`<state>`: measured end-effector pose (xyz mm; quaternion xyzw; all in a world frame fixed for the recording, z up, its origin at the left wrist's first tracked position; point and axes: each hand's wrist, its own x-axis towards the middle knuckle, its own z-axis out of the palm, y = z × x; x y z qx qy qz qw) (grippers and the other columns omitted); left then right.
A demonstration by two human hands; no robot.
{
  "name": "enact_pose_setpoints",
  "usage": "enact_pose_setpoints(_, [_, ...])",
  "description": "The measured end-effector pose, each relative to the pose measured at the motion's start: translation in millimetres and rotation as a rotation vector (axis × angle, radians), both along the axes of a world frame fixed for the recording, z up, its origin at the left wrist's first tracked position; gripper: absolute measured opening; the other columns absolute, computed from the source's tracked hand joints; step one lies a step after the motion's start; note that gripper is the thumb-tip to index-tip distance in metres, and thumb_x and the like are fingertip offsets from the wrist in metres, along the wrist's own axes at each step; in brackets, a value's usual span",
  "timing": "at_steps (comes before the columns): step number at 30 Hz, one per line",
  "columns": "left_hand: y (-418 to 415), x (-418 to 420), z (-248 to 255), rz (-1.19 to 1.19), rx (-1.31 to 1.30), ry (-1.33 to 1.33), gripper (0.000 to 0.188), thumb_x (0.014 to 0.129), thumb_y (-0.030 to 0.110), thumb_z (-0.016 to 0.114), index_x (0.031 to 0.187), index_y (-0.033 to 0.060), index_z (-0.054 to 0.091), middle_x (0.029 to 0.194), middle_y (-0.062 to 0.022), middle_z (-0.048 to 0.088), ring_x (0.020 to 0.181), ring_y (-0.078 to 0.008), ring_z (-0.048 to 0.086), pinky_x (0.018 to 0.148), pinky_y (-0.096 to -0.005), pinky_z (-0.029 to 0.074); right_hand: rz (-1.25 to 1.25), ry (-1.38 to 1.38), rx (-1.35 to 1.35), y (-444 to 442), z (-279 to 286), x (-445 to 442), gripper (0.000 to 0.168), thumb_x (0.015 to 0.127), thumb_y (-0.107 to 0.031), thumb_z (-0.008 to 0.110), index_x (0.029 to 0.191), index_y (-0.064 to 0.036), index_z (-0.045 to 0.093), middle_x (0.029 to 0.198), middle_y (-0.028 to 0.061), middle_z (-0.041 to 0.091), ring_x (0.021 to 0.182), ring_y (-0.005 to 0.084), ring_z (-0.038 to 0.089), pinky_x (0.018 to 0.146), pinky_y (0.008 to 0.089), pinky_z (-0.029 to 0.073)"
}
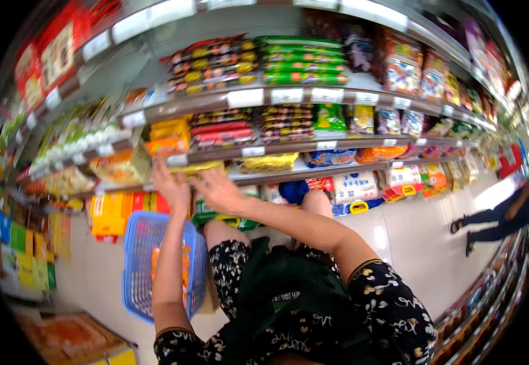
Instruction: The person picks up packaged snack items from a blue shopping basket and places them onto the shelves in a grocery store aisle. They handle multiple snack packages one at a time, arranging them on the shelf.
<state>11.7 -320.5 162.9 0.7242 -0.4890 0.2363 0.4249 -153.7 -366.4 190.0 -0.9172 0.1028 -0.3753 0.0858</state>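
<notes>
My left hand reaches up to the shelf edge just below some orange packets. Its fingers are apart and blurred. Beside it, my right hand is spread at the front of a yellow packet on the lower shelf. Its fingertips overlap the packet's edge; whether they press on it I cannot tell. Neither hand visibly grips anything. Under my left forearm a blue plastic basket stands low down, with orange packets inside, partly hidden by the arm.
Stocked shelves curve across the front, with green packets higher up. Bagged goods stand at floor level by my knees. A person in dark clothes is on the tiled floor at right. Another shelf rack borders the aisle.
</notes>
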Motion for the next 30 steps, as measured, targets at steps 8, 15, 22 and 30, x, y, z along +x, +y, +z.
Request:
enact_pose_setpoints(8, [124,42,-56,0.153,0.121,0.499,0.018,0.075,0.008,0.057,0.091,-0.0002,0.058,0.076,-0.0191,0.06,0.07,-0.0353,0.059,0.066,-0.0432,0.046,-0.078,0.246,0.358,44,-92,-165,0.026,0.071,-0.002,0.058,0.097,0.003,0.057,0.095,0.0214,0.054,0.088,0.0373,0.053,0.076,0.042,0.045])
enact_pose_setpoints(15, [260,118,-198,0.335,1.036,0.46,0.023,0.07,0.016,0.064,0.087,0.0002,0.062,0.083,-0.0202,0.06,0.08,-0.0362,0.058,0.077,-0.044,0.046,-0.203,0.437,0.623,66,-121,-229,0.018,0.076,-0.004,0.057,0.093,0.003,0.058,0.089,0.0231,0.057,0.079,0.0409,0.056,0.071,0.0439,0.046])
enact_pose_setpoints(22, [243,61,-189,0.663,0.86,0.303,0.046,0.072,0.022,0.065,0.11,0.0021,0.047,0.11,-0.0202,0.044,0.096,-0.0384,0.049,0.08,-0.0467,0.044,-0.185,0.455,0.536,79,-121,-219,0.019,0.075,-0.003,0.057,0.093,0.003,0.058,0.084,0.0227,0.057,0.078,0.0389,0.056,0.071,0.043,0.046])
enact_pose_setpoints(30, [257,74,-200,0.862,0.882,0.764,0.056,0.068,0.026,0.07,0.114,0.0038,0.048,0.113,-0.0201,0.046,0.103,-0.036,0.05,0.084,-0.0458,0.044,-0.125,0.462,0.537,83,-124,-214,0.022,0.075,-0.004,0.058,0.096,0.003,0.057,0.086,0.023,0.055,0.082,0.0387,0.054,0.073,0.0433,0.045])
